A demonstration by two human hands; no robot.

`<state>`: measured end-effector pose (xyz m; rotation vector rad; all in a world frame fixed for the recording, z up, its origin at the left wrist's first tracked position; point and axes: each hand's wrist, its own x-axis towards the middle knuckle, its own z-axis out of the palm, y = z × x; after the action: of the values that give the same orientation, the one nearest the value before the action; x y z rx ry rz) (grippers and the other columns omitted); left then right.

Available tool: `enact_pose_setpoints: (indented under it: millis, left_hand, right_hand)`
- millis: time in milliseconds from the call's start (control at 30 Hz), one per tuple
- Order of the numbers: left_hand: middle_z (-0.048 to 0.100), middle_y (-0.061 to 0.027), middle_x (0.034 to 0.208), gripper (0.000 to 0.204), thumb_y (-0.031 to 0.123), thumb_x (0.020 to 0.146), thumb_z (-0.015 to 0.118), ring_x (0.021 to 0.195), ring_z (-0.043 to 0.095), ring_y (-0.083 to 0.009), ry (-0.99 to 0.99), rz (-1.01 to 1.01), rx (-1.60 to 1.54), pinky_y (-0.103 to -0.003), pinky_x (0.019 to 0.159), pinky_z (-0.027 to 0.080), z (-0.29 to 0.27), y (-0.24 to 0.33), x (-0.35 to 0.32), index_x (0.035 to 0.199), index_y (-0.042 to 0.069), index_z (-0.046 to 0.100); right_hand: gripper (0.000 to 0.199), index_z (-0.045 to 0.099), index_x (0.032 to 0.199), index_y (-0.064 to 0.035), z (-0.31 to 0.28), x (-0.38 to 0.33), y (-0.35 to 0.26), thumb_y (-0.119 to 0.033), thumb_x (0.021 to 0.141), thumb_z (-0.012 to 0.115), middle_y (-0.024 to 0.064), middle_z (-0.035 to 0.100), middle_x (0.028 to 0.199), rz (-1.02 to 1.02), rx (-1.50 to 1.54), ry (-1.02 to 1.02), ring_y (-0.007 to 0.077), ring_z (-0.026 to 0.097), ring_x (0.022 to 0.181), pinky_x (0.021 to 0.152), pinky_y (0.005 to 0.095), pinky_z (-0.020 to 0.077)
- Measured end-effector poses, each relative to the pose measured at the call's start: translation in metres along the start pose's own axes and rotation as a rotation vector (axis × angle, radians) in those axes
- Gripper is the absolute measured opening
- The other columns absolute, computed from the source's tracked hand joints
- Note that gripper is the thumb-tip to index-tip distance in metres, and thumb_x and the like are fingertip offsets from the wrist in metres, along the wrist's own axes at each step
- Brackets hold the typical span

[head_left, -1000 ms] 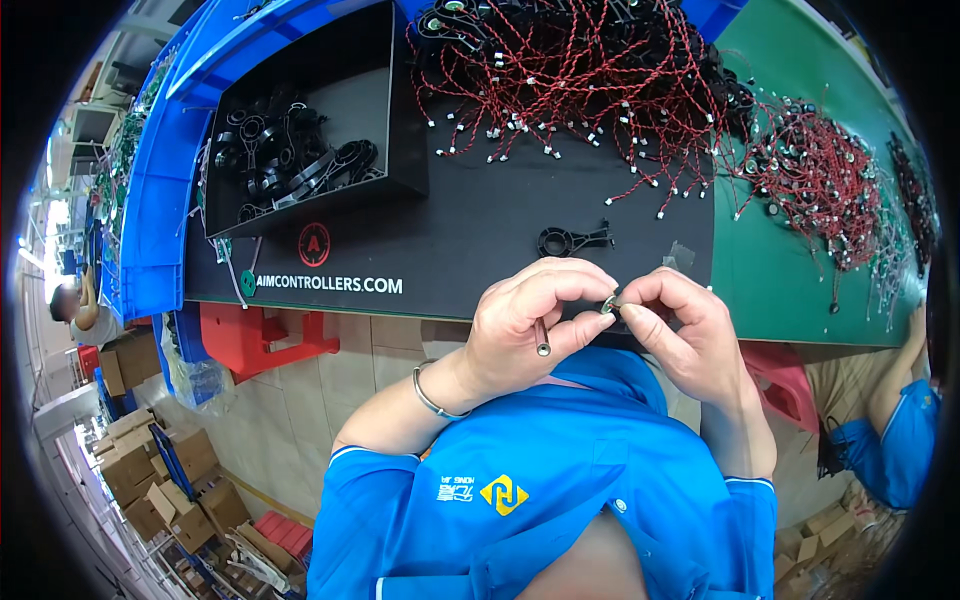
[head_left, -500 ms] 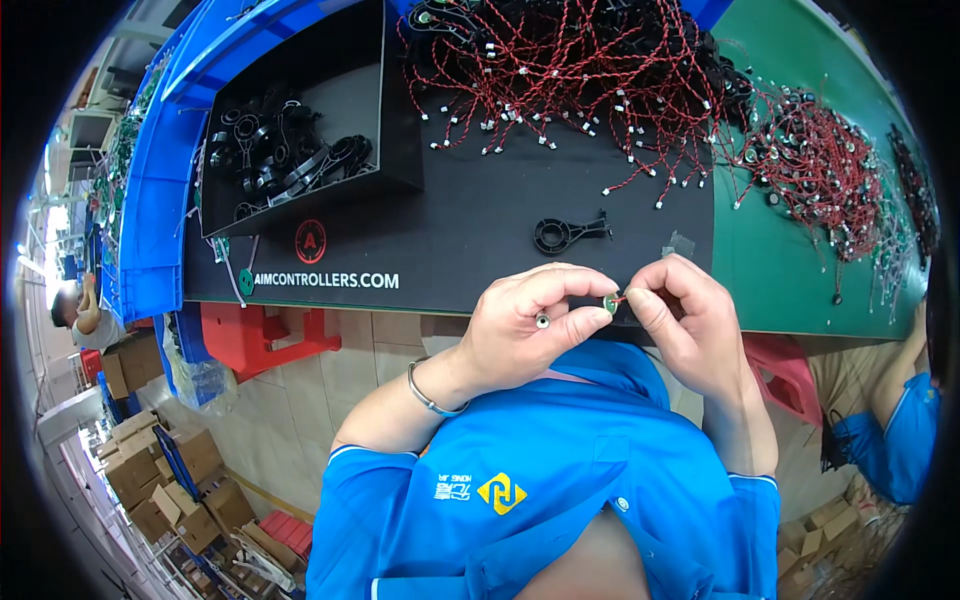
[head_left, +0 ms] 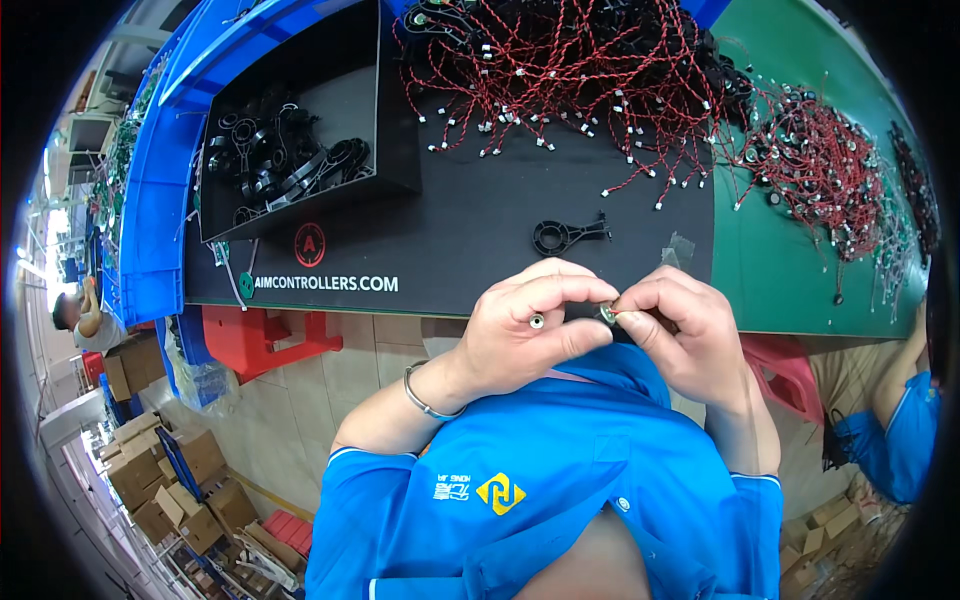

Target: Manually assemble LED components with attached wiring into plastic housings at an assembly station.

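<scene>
Right hand (head_left: 690,330) has been brought in to pinch disc (head_left: 607,314) at left hand (head_left: 505,335) fingertips, rod (head_left: 537,321) also held in left, so disc is seemingly steadied by both

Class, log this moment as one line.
left hand: silver round-tipped tool; right hand: small round greenish part; black mat: black ringed plastic bracket

The hands (head_left: 510,330) (head_left: 692,330) hide most of a metal rod (head_left: 537,321) and partly cover a small round part (head_left: 607,314).
</scene>
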<state>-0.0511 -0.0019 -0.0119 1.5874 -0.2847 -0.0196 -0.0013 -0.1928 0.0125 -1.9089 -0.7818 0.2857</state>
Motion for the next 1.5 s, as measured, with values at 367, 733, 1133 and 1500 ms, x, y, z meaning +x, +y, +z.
enact_pose_setpoints:
  millis: [367, 733, 1133, 1500]
  left_hand:
    - [0.063, -0.0026, 0.084, 0.024, 0.008, 0.073, 0.072, 0.047, 0.038, 0.0003, 0.124, 0.009, -0.05, -0.017, 0.044, 0.034, 0.008, -0.01, -0.006, 0.095, 0.004, 0.063]
    - [0.065, -0.015, 0.093, 0.031, 0.002, 0.074, 0.069, 0.078, 0.064, -0.0171, 0.038, 0.254, 0.188, -0.024, 0.064, 0.051, -0.002, -0.013, 0.0, 0.102, -0.001, 0.055]
    - [0.067, -0.009, 0.084, 0.034, 0.012, 0.068, 0.075, 0.057, 0.06, -0.0139, 0.065, 0.375, 0.357, -0.023, 0.048, 0.044, -0.001, -0.006, -0.004, 0.098, 0.004, 0.058]
    - [0.054, -0.0112, 0.106, 0.05, 0.019, 0.064, 0.078, 0.068, 0.059, -0.0169, 0.199, -0.163, 0.74, -0.026, 0.056, 0.046, -0.022, 0.015, 0.011, 0.107, 0.001, 0.058]
  right_hand:
    - [0.019, 0.058, 0.079, -0.0037, -0.008, 0.008, 0.003, -0.019, 0.088, 0.054, 0.0027, 0.053, 0.065, 0.394, 0.335, -0.243, 0.0126, 0.052, 0.057, 0.051, 0.0255, 0.0406]
    - [0.016, 0.063, 0.094, 0.001, 0.001, -0.001, 0.005, -0.012, 0.085, 0.061, -0.0009, 0.06, 0.077, 0.544, 0.73, -0.171, 0.0025, 0.053, 0.071, 0.061, 0.0191, 0.0452]
    - [0.014, 0.064, 0.092, -0.0017, 0.0, -0.004, 0.007, -0.013, 0.085, 0.061, -0.0004, 0.06, 0.075, 0.636, 0.876, -0.268, 0.0016, 0.05, 0.062, 0.052, 0.0152, 0.0393]
    - [0.009, 0.067, 0.087, -0.0003, -0.006, 0.0, 0.009, -0.006, 0.079, 0.065, 0.0024, 0.06, 0.074, 0.329, 0.29, 0.05, 0.0058, 0.053, 0.066, 0.056, 0.0206, 0.0422]
